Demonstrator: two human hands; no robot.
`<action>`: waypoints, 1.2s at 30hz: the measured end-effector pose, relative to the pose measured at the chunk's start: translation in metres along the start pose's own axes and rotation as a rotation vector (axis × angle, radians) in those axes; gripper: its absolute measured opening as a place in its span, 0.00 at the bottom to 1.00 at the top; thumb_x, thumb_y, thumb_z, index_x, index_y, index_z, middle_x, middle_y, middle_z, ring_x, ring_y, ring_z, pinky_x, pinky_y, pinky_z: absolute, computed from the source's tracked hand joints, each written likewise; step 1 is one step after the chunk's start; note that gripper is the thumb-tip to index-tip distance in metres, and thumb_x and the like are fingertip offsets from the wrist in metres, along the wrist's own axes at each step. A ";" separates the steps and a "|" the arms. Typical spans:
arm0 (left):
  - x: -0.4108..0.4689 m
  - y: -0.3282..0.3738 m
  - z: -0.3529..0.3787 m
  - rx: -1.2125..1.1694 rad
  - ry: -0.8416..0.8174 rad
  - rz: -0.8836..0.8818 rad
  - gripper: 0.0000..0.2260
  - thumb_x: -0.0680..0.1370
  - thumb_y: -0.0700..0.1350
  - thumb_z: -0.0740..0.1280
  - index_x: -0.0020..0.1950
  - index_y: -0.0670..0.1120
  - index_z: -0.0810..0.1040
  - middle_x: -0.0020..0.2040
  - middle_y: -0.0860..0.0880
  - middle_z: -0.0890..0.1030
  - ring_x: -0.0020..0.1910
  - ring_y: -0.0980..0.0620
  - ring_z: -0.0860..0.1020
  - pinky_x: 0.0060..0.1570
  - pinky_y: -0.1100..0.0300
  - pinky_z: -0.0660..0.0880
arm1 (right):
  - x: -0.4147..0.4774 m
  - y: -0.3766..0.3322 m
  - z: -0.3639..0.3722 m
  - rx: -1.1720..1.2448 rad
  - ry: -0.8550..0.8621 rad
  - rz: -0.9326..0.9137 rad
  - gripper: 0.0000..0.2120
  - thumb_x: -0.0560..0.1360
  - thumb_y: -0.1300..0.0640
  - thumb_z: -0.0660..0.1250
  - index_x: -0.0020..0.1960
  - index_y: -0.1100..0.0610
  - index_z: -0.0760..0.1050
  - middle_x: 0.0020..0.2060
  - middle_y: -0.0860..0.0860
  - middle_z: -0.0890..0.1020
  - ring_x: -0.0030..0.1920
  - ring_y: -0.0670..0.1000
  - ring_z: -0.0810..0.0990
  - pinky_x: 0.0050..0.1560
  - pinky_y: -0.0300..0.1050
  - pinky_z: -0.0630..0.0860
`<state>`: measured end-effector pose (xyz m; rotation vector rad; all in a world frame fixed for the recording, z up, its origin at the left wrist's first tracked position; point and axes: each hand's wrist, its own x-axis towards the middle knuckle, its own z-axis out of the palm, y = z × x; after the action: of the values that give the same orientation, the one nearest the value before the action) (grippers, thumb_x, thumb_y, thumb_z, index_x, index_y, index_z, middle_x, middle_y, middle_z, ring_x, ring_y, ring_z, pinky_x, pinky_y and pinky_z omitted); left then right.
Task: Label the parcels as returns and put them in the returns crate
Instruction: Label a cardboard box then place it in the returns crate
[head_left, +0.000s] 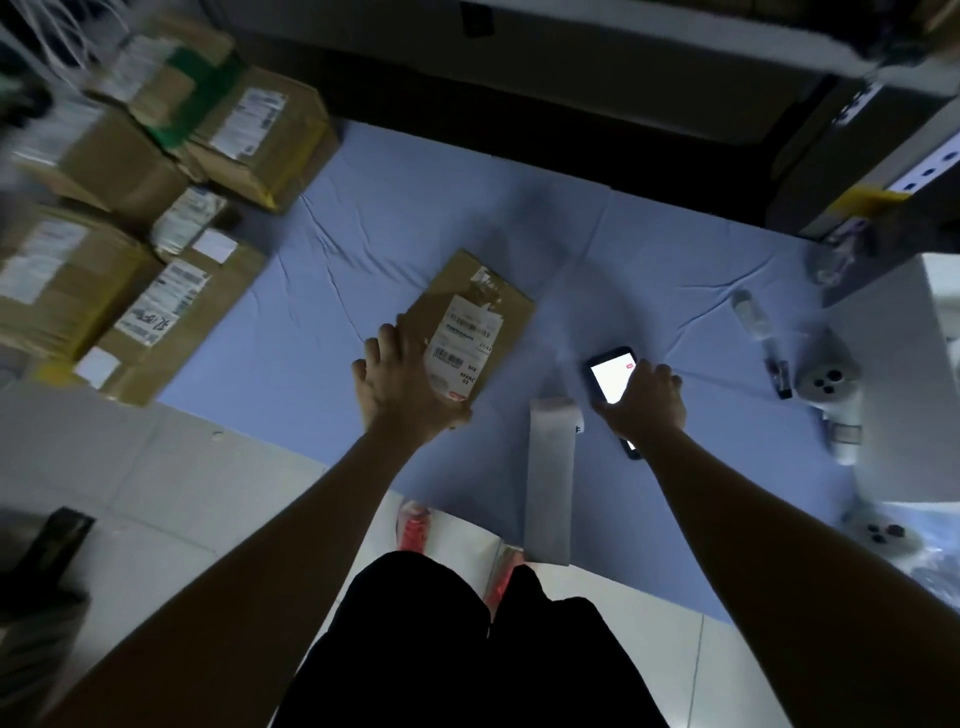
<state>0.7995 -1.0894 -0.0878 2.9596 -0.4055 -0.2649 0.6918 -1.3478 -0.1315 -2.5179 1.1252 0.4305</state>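
Observation:
A brown cardboard parcel (483, 296) with a white shipping label lies on the blue sheet (395, 228) on the floor. My left hand (402, 379) holds its near-left corner, fingers over the left edge and thumb under the near end. My right hand (644, 400) grips a handheld device (613, 376) with a lit white screen, just right of the parcel. A strip of white label paper (550, 478) lies between my arms. No crate can be made out.
Several taped cardboard parcels (150, 228) are stacked at the left. A white machine (893, 364), a small bottle (750, 312) and a marker (777, 374) sit at the right. Dark shelving runs along the back. My feet in red shoes stand at the sheet's near edge.

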 end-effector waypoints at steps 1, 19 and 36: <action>-0.001 -0.001 0.000 0.012 0.021 0.005 0.64 0.52 0.67 0.79 0.77 0.43 0.52 0.65 0.45 0.66 0.62 0.44 0.66 0.61 0.49 0.67 | 0.000 0.001 0.000 -0.002 0.000 -0.003 0.39 0.71 0.41 0.74 0.71 0.62 0.63 0.66 0.61 0.69 0.68 0.61 0.67 0.62 0.56 0.72; 0.025 -0.028 -0.003 -0.156 0.122 0.010 0.62 0.50 0.67 0.80 0.77 0.46 0.58 0.67 0.48 0.69 0.65 0.45 0.67 0.64 0.46 0.65 | -0.040 -0.073 -0.034 0.358 0.008 -0.299 0.36 0.62 0.44 0.78 0.67 0.47 0.71 0.54 0.52 0.76 0.55 0.54 0.76 0.47 0.43 0.72; 0.016 -0.027 0.006 -0.149 0.187 0.064 0.54 0.54 0.66 0.78 0.72 0.43 0.64 0.64 0.44 0.71 0.60 0.43 0.70 0.54 0.48 0.66 | -0.104 -0.060 -0.045 -0.093 0.008 -0.342 0.43 0.67 0.41 0.76 0.77 0.42 0.59 0.62 0.44 0.75 0.62 0.49 0.74 0.55 0.44 0.71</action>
<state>0.8200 -1.0690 -0.1009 2.7876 -0.4343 -0.0100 0.6767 -1.2621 -0.0380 -2.7239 0.6684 0.3858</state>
